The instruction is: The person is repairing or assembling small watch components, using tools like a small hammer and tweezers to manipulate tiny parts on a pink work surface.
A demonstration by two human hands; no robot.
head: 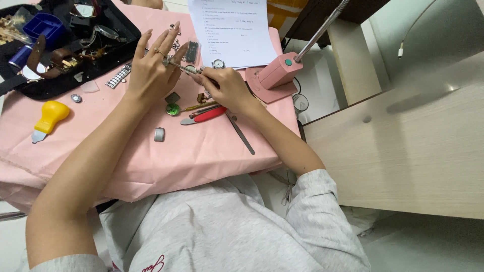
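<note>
My left hand (151, 68) hovers over the pink cloth (201, 151), fingers spread and raised, pinching a small metal part at its thumb. My right hand (228, 86) is curled around a thin metal tool (182, 66) whose tip reaches that small part. A metal watch band (119, 76) lies just left of my left hand. Below the hands lie a red-handled tool (207, 115), a green round piece (173, 109) and long tweezers (241, 134).
A black tray (108, 65) of watch parts and a blue box (43, 25) sits at the back left. A yellow-handled tool (48, 118) lies left. A printed sheet (232, 30) and a pink lamp base (275, 75) stand behind. A wooden desk (403, 151) is right.
</note>
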